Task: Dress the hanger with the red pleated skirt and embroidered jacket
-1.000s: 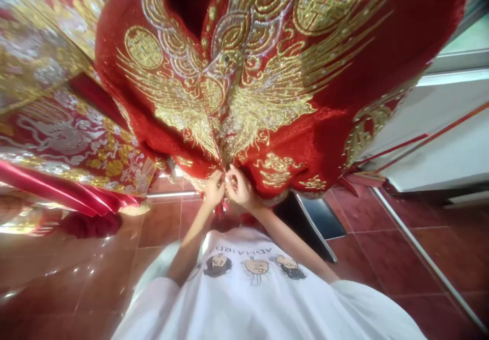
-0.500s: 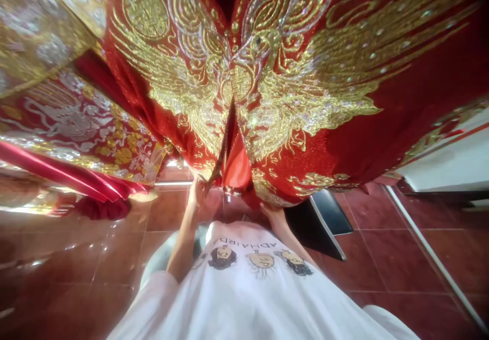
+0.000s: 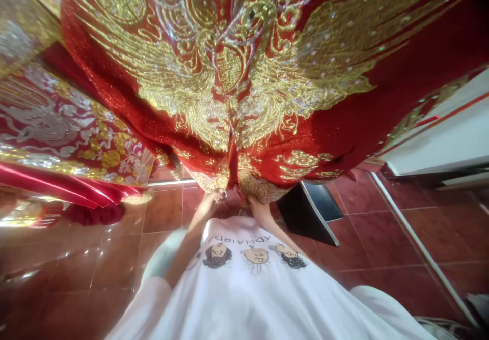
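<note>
Red embroidered garment directly ahead of the torso, lower front edges split by a narrow gap, left hand pinching the left hem corner, right hand under the right corner, its grip hidden and indeterminate, floor visible to both sides, black panel near the hem at right.

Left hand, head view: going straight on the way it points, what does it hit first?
Most likely the gold-embroidered hem of the red jacket, right at the left hand's fingertips; whether it would press into the cloth or slip beneath is unclear.
</note>
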A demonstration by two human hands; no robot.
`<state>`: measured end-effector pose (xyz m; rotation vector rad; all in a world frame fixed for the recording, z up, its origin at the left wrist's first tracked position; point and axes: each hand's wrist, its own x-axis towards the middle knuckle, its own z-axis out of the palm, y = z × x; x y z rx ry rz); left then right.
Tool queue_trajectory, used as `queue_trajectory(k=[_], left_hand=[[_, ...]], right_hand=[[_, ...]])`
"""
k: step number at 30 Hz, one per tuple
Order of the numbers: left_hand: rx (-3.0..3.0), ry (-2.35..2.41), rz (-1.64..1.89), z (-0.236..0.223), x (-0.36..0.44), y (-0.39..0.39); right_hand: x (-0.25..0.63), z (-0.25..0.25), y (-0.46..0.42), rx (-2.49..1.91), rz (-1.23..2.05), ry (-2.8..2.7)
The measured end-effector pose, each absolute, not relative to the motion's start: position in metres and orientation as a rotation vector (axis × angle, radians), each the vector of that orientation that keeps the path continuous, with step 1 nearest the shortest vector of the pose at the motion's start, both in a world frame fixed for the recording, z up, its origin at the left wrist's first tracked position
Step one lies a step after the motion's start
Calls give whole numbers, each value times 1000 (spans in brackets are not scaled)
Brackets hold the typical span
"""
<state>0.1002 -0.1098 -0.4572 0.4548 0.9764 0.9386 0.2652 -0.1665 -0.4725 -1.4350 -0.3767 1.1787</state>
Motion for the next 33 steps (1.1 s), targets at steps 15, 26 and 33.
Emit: queue_trajectory(k=[15,26,33], left_hand=[[456,907,1046,-423,153,-127],[379,991,991,-429,157,-123],[388,1023,1029,-423,158,-126]], right_hand=[[252,-419,-152,-1264,1331,-379],[254,-412,-147,-1200,1406,-328],[247,-414,-136,-1205,1419,-362]])
